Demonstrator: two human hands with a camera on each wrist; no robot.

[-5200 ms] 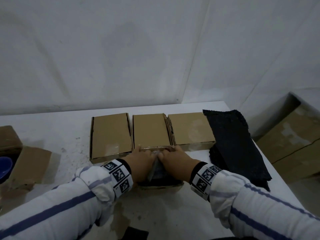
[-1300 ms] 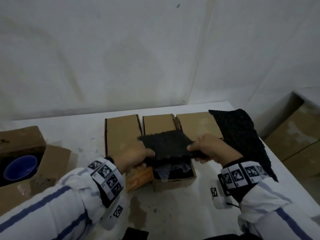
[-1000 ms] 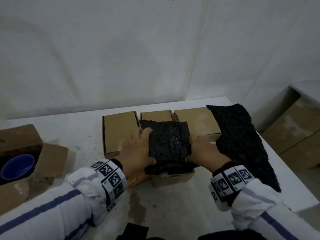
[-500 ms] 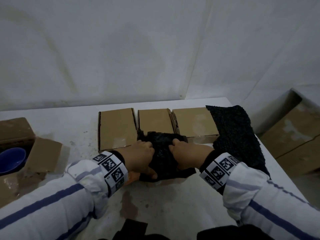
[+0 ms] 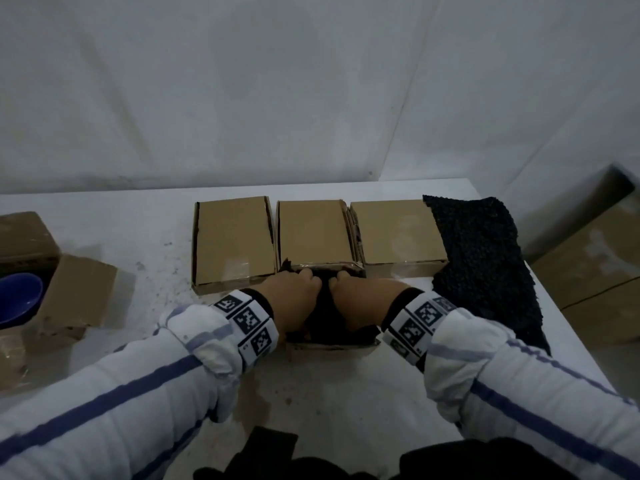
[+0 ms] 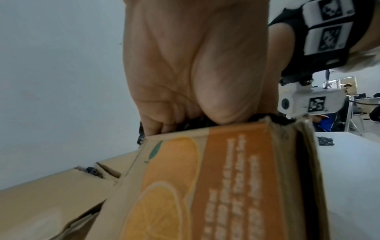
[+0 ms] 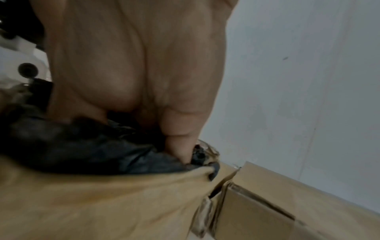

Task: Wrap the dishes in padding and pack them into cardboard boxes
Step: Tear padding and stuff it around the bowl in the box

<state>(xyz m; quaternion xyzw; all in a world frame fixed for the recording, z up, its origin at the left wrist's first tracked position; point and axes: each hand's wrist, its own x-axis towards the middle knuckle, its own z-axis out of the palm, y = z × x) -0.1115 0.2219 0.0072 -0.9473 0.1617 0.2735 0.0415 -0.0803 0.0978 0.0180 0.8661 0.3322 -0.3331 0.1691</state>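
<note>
A small open cardboard box (image 5: 332, 346) stands on the white table (image 5: 346, 403), just in front of the middle closed box (image 5: 313, 233). Black padding (image 5: 323, 318) fills it, and whatever it wraps is hidden. My left hand (image 5: 298, 289) and right hand (image 5: 353, 292) lie side by side over the box, fingers pushed down into the padding. In the left wrist view the left hand (image 6: 164, 128) dips behind the box's orange printed wall (image 6: 205, 178), fingertips hidden. In the right wrist view the right hand (image 7: 180, 151) presses straight fingers into the crumpled padding (image 7: 92, 146).
Two more closed boxes (image 5: 232, 237) (image 5: 398, 233) flank the middle one. A stack of black padding sheets (image 5: 485, 265) lies at the table's right edge. A blue bowl (image 5: 17, 299) sits in an open box (image 5: 76, 296) at far left. Large cartons (image 5: 595, 271) stand beyond the right edge.
A second ago both hands held a black padding sheet flat above the open box. They have since brought it down and pushed it inside, moving together over the box.
</note>
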